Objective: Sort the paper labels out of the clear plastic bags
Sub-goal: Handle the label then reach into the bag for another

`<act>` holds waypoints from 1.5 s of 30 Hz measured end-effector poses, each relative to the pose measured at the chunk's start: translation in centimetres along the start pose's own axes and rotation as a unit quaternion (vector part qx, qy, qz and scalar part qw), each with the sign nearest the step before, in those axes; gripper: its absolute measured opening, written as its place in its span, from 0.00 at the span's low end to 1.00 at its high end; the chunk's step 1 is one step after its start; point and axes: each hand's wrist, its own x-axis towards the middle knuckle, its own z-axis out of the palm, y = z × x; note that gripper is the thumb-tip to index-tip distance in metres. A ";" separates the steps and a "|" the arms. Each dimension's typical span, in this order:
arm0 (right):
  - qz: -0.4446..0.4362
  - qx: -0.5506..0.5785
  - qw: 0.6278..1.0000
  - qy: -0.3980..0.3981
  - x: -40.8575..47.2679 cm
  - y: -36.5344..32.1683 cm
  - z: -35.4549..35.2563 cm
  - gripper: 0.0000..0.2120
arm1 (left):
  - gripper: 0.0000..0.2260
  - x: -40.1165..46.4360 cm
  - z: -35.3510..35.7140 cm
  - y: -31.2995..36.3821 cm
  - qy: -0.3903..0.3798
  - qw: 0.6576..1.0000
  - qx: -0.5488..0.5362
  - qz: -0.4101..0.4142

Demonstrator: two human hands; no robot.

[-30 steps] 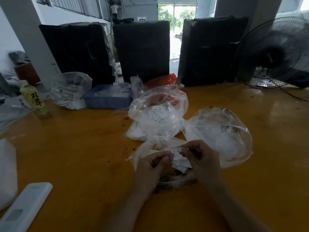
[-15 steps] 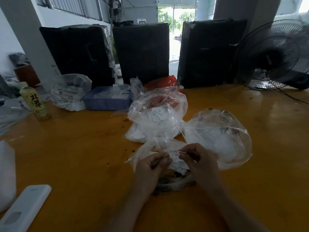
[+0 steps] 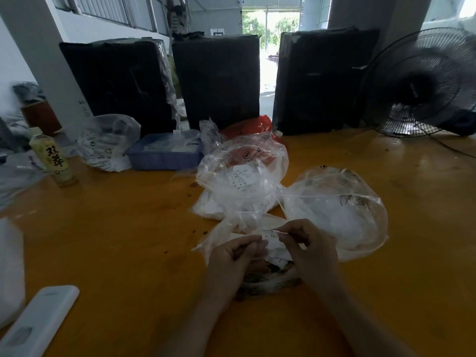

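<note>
My left hand (image 3: 231,256) and my right hand (image 3: 309,246) meet at the table's near middle and together pinch a small white paper label (image 3: 270,237) with its thin clear plastic. Under them lies a crumpled clear bag (image 3: 231,228) with more white labels (image 3: 277,260) and a flattened printed bag (image 3: 268,282). Behind stands a full clear bag of labels (image 3: 242,181), and to the right an open, puffed clear bag (image 3: 334,210) with white pieces inside.
The orange table (image 3: 116,228) also holds a blue tray (image 3: 164,155), another clear bag (image 3: 108,143), a drink bottle (image 3: 52,157), a white remote (image 3: 38,320) and a red bag (image 3: 252,127). Three black wrapped bales (image 3: 216,78) line the back; a fan (image 3: 422,83) stands far right.
Both hands have stayed at the same spot, working the small label between the fingertips; the label now shows a little higher between them. The bags have not moved.
</note>
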 end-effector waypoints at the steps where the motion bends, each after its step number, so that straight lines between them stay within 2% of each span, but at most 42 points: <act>1: 0.002 -0.003 1.000 -0.003 0.0 0.0 0.0 0.17 | 0.13 0.1 0.0 0.0 0.008 1.000 0.001 0.002; 9: 0.001 -0.021 0.999 -0.033 -0.1 0.1 0.0 0.18 | 0.12 0.3 0.0 -0.2 0.025 1.000 -0.004 0.001; 15: 0.000 -0.017 0.999 -0.033 -0.3 0.1 0.0 0.11 | 0.13 0.3 0.0 -0.6 0.032 0.999 0.025 0.007; 19: 0.012 -0.015 0.999 -0.035 -0.3 -0.1 0.0 0.11 | 0.14 0.3 0.0 -0.4 0.039 0.999 0.024 0.004; 22: 0.009 -0.034 0.999 -0.033 -0.2 -0.1 0.0 0.12 | 0.10 0.5 0.0 -0.5 0.057 0.996 0.060 0.016; 26: 0.003 -0.042 0.998 -0.042 -0.2 -0.1 -0.1 0.17 | 0.08 0.5 0.0 -0.6 0.069 0.997 0.043 0.008; 33: -0.008 -0.046 0.997 -0.063 -0.2 0.1 0.0 0.12 | 0.05 0.4 0.1 -0.5 0.069 0.996 0.057 0.019; 36: -0.004 -0.046 0.998 -0.049 -0.2 0.2 0.0 0.11 | 0.06 0.4 0.1 -0.6 0.075 0.994 0.070 0.023; 41: 0.012 -0.046 0.999 -0.017 -0.1 0.2 0.1 0.17 | 0.06 0.6 0.2 -0.6 0.070 0.995 0.059 0.027; 45: 0.024 -0.001 1.000 0.003 0.0 0.2 -0.1 0.12 | 0.09 0.7 0.0 -0.8 0.070 0.995 0.070 0.028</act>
